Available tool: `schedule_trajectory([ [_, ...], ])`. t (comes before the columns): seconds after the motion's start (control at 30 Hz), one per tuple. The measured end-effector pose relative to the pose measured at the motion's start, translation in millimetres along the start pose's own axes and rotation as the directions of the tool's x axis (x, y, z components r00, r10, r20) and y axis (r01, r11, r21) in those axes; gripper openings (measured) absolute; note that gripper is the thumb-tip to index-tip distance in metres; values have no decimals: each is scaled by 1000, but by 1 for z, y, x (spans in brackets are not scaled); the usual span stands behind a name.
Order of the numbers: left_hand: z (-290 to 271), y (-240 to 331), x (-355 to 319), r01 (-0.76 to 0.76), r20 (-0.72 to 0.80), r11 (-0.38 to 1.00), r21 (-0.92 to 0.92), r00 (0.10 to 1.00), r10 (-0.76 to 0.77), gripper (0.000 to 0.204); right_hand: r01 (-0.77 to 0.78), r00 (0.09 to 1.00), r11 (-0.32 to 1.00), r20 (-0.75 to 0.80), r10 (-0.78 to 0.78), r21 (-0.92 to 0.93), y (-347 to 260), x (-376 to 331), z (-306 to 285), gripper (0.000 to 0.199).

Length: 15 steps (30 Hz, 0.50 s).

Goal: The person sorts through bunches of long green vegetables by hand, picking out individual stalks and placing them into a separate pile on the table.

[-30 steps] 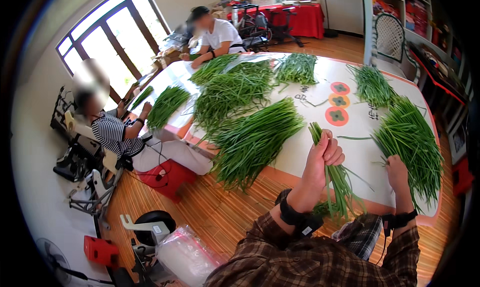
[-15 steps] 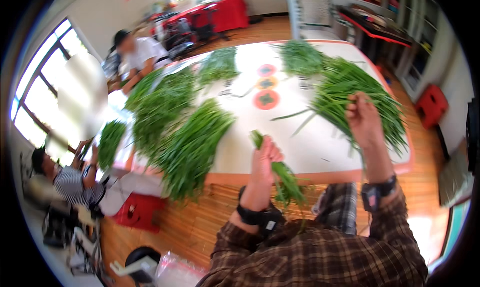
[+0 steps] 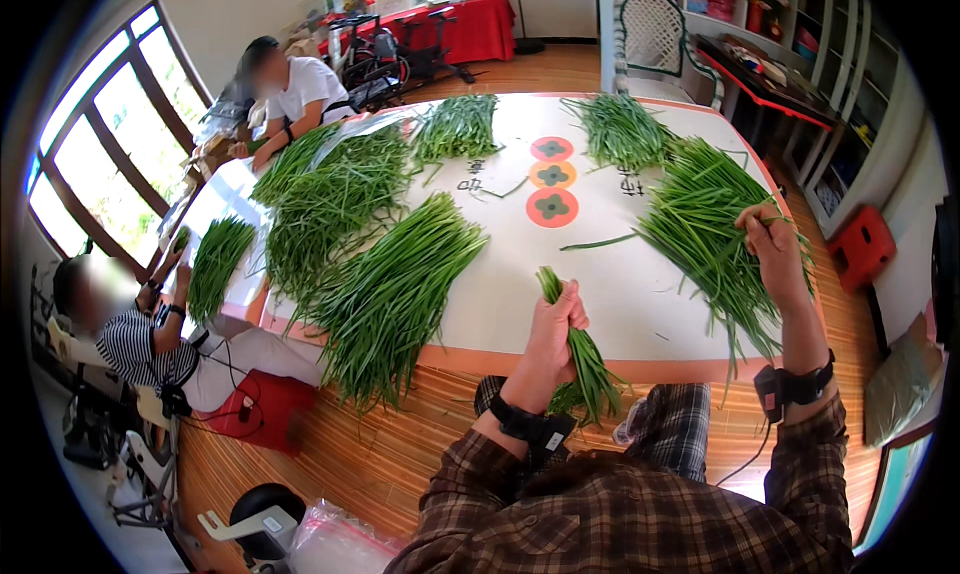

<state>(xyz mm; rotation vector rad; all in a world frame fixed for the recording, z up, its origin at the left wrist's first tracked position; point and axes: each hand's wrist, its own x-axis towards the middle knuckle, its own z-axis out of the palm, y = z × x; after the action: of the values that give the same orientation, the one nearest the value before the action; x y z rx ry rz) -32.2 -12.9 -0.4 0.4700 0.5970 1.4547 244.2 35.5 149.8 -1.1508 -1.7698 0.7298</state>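
— Two hands are at work over the greens, right? What does the left hand hold?

— Its fingers are curled tight around a small bunch of chives. The cut ends stick up above the fist, and the leaf tips hang down past the near edge of the white table mat, over the person's lap.

— And the right hand?

— It lies on the big loose pile of chives at the right side of the mat. The fingers are bent and seem to pinch a few stalks at the top of the pile.

— What else lies on the mat?

— Another long heap of chives to the left of the held bunch, well apart from it, and more heaps farther back. Three round flower prints sit in the middle. A single stalk lies between the prints and the right pile.

— Anyone else around?

— One person in a striped shirt sits at the left edge, and another in a white shirt at the far corner.
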Motion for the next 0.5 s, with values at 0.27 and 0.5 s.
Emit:
schedule_trajectory([
  [0.27,-1,-3,-1,2,101,997,-73,995,6,21,322,909,782,405,-97,-534,-23,99,33,16],
  [0.5,-9,-3,-5,-46,93,997,-64,994,51,23,378,899,897,139,-414,228,-130,120,163,46],
])
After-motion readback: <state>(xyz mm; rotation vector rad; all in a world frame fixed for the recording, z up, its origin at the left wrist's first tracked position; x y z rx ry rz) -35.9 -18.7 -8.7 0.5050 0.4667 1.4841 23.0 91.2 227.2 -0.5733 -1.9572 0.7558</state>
